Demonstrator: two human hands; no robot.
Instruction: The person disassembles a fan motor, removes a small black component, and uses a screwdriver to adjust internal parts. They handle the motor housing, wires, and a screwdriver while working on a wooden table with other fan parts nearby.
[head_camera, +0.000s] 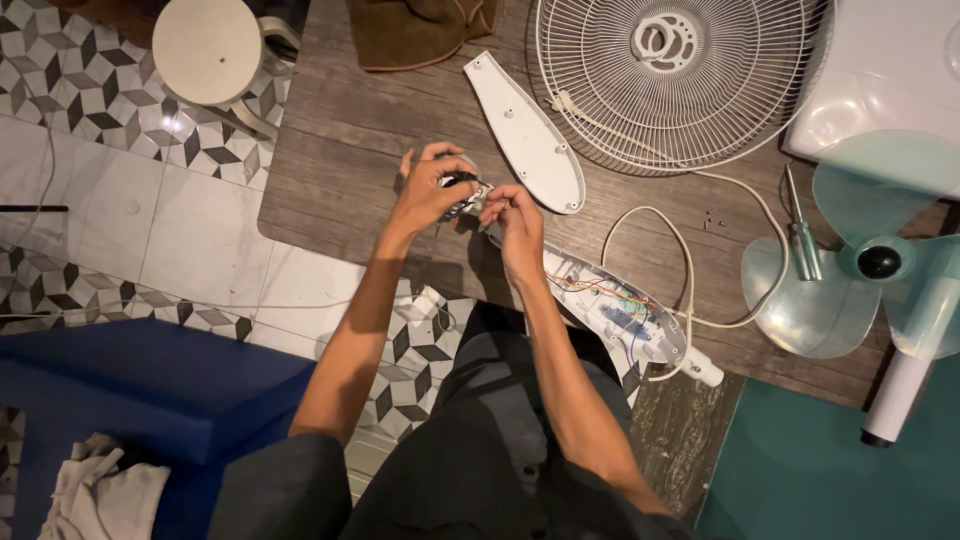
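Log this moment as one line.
left hand: grips small fan part | right hand: pinches same part | open control housing: by right wrist | fan grille, screwdriver: lying aside

Two hands, the left hand (432, 190) and the right hand (518, 228), meet at centre. One fan grille (668, 80) at one o'clock, one blade set (875, 262) at three, one screwdriver (800, 232), one stool (208, 50) at eleven, two white housing shells (528, 135).
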